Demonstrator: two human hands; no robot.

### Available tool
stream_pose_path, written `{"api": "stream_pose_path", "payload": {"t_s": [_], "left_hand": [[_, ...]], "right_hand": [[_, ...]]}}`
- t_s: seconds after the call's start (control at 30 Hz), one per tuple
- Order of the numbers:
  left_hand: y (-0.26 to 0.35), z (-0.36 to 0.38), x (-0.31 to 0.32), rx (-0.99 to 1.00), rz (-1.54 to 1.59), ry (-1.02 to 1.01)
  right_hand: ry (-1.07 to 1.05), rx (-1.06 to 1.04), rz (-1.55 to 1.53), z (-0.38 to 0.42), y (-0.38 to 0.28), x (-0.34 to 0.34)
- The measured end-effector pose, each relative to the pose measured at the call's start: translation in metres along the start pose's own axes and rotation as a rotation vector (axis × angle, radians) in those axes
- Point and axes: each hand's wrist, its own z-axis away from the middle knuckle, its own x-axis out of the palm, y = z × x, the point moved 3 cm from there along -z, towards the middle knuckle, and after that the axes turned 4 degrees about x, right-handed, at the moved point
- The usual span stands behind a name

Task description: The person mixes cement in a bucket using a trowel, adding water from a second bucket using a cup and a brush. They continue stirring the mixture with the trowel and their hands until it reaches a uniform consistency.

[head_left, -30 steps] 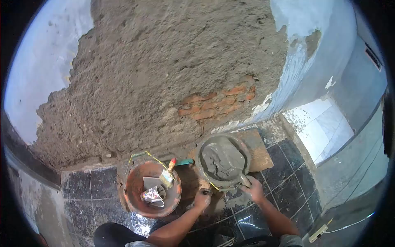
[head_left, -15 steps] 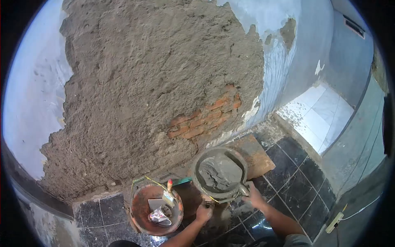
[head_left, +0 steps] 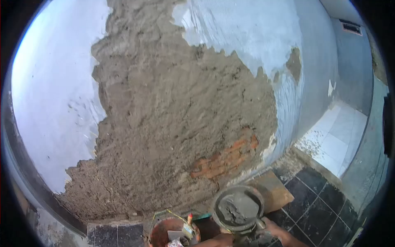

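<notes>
A dark round bucket (head_left: pixel 217 214) holding wet grey mortar (head_left: pixel 240 209) stands at the bottom of the view, before the wall. My left hand (head_left: pixel 222 239) is closed at its near left rim, partly cut off by the frame edge. On the near right side, my right hand (head_left: pixel 275 230) grips at a rounded grey knob (head_left: pixel 260 224) on the rim; its fingertips are mostly hidden. Left of my hands sits an orange-brown basin (head_left: pixel 158 230) with a red-handled brush (head_left: pixel 189 220) and a patterned cup (head_left: pixel 177 242) in it.
Ahead rises a wall with rough grey plaster (head_left: pixel 164 123), exposed bricks (head_left: pixel 226 160) and peeling pale paint (head_left: pixel 57 90). A brown board (head_left: pixel 273 191) lies behind the bucket on black floor tiles (head_left: pixel 317 206). A white-tiled raised floor (head_left: pixel 333 136) is at right.
The view has tilted up and shifted left, so the bucket, basin and both hands now sit lower and farther right. The bucket holds its place against the board.
</notes>
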Motion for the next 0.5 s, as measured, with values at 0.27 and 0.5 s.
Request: {"api": "stream_pose_path", "payload": {"t_s": [0.27,0.5], "left_hand": [[-0.016,0.092,-0.115,0.027,0.227,0.078],[-0.095,0.188,-0.184,-0.249,0.074,0.372]], "right_hand": [[0.079,-0.068,0.018,-0.014,0.037,0.01],[0.157,0.053,-0.032,0.022,-0.009,0.019]]}}
